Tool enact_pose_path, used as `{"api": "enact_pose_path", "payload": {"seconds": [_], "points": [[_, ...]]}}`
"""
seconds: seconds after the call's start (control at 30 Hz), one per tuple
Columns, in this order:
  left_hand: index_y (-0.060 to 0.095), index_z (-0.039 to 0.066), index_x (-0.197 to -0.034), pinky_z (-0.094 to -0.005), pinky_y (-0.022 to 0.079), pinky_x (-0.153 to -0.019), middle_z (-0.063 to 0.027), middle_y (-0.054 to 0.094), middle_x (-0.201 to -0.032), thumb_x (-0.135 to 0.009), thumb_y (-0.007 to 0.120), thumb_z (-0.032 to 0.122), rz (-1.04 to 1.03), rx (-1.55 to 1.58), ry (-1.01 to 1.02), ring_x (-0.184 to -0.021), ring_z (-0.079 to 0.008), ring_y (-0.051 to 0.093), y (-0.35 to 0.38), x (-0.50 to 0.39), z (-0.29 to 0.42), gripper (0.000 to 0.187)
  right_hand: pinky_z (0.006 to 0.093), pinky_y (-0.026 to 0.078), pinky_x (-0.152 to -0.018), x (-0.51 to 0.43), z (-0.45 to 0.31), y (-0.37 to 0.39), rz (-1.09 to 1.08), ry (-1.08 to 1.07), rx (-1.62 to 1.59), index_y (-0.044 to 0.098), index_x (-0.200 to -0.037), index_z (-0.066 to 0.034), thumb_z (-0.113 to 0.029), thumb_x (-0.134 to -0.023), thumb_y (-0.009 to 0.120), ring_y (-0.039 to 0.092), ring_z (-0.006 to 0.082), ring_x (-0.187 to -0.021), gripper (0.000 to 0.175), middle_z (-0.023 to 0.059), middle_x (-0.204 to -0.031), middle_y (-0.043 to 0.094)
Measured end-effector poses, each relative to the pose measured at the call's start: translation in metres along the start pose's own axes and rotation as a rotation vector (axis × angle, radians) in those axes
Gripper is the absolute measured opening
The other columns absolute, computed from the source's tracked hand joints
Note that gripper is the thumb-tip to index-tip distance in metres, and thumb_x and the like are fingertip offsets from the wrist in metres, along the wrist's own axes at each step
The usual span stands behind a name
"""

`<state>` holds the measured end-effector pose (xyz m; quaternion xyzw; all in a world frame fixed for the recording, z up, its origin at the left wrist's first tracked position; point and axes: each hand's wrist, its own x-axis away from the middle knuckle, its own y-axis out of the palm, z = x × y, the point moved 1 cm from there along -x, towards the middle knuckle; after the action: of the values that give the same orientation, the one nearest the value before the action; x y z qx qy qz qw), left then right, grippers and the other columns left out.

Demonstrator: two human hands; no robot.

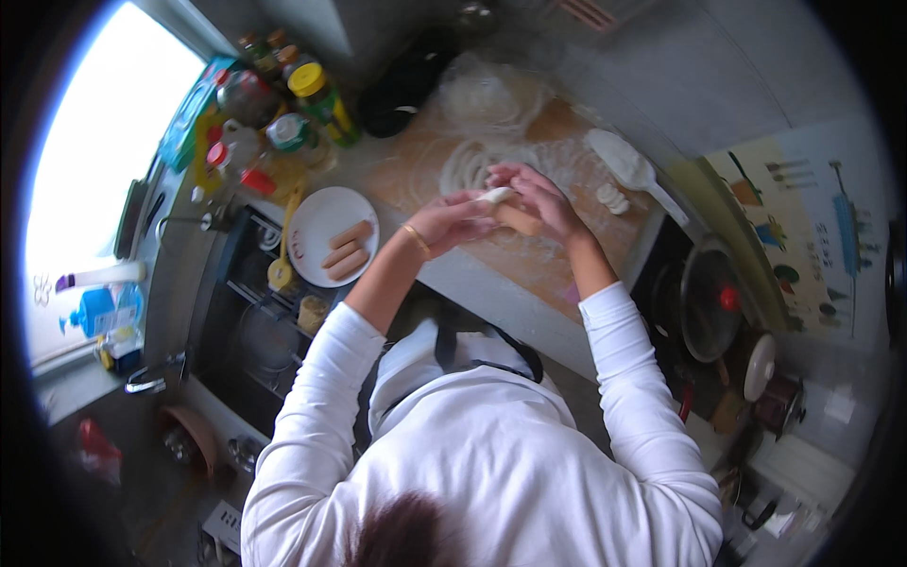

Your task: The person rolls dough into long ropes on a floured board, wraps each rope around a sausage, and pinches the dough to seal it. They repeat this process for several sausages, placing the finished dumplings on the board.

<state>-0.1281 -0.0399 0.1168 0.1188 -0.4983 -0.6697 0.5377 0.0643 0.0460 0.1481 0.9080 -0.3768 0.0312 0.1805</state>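
Note:
Above a floured wooden board point(524, 266), my left hand point(457, 221) and my right hand point(545, 202) hold a sausage point(519, 220) between them. A strip of white dough point(498, 193) lies around the sausage's end nearest my left fingers. Behind my hands, a coil of dough rope point(460, 166) rests on the board. To the right sit a small twisted dough piece point(612, 199) and a white scoop point(623, 159) with flour. Several sausages point(346, 254) lie on a white plate point(305, 212) left of the board.
Bottles and jars point(322, 99) crowd the back left. A yellow slotted spoon point(280, 273) lies beside the plate, near the sink point(248, 354). A clear plastic bag point(489, 92) is at the board's back. At right stands a pan with a glass lid point(708, 305).

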Motion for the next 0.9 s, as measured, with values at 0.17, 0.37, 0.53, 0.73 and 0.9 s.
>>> {"api": "enact_pose_path", "payload": {"seconds": [0.17, 0.37, 0.53, 0.73, 0.9], "points": [[0.057, 0.0, -0.117, -0.0297, 0.054, -0.092, -0.0092, 0.063, -0.112, -0.09, 0.067, 0.01, 0.034, 0.143, 0.165, -0.104, -0.0206, 0.064, -0.001, -0.006, -0.01, 0.031, 0.0296, 0.045, -0.086, 0.0, 0.069, 0.007, 0.113, -0.081, 0.076, 0.062, -0.114, -0.0073, -0.024, -0.095, 0.054, 0.058, 0.0134, -0.096, 0.027, 0.0037, -0.105, 0.065], [0.061, -0.001, -0.11, -0.027, 0.053, -0.084, -0.0076, 0.066, -0.105, -0.083, 0.074, 0.004, 0.42, -0.115, 0.444, -0.096, -0.016, 0.065, -0.022, -0.012, -0.026, 0.031, 0.0448, 0.049, -0.071, 0.013, 0.088, 0.043, 0.369, -0.108, 0.735, 0.061, -0.107, -0.0023, -0.017, -0.084, 0.069, 0.065, 0.0399, -0.082, 0.029, 0.0237, -0.086, 0.065], [0.064, 0.0, -0.105, -0.0261, 0.053, -0.082, -0.0053, 0.068, -0.1, -0.075, 0.08, 0.0, 0.461, -0.299, 0.598, -0.089, -0.0129, 0.065, -0.034, -0.009, -0.034, 0.034, 0.0486, 0.049, -0.069, 0.017, 0.05, 0.068, 0.325, -0.053, 0.939, 0.062, -0.099, -0.0012, -0.015, -0.083, 0.067, 0.062, 0.0447, -0.084, 0.022, 0.0238, -0.084, 0.066], [0.062, 0.0, -0.107, -0.0259, 0.052, -0.082, -0.0031, 0.065, -0.1, -0.078, 0.078, 0.003, 0.289, -0.242, 0.472, -0.092, -0.0106, 0.062, -0.048, -0.004, -0.033, 0.033, 0.038, 0.052, -0.072, 0.018, 0.012, 0.068, 0.222, -0.05, 0.965, 0.064, -0.096, -0.0008, -0.013, -0.078, 0.073, 0.068, 0.0338, -0.081, 0.024, 0.0196, -0.086, 0.068], [0.06, 0.004, -0.108, -0.0267, 0.052, -0.083, -0.0022, 0.064, -0.102, -0.079, 0.078, 0.006, 0.126, -0.234, 0.304, -0.092, -0.0123, 0.063, -0.049, 0.001, -0.028, 0.034, 0.0344, 0.052, -0.075, 0.014, -0.009, 0.058, 0.17, -0.025, 0.872, 0.064, -0.094, -0.0014, -0.013, -0.075, 0.077, 0.068, 0.0258, -0.083, 0.026, 0.0146, -0.088, 0.069]]}}
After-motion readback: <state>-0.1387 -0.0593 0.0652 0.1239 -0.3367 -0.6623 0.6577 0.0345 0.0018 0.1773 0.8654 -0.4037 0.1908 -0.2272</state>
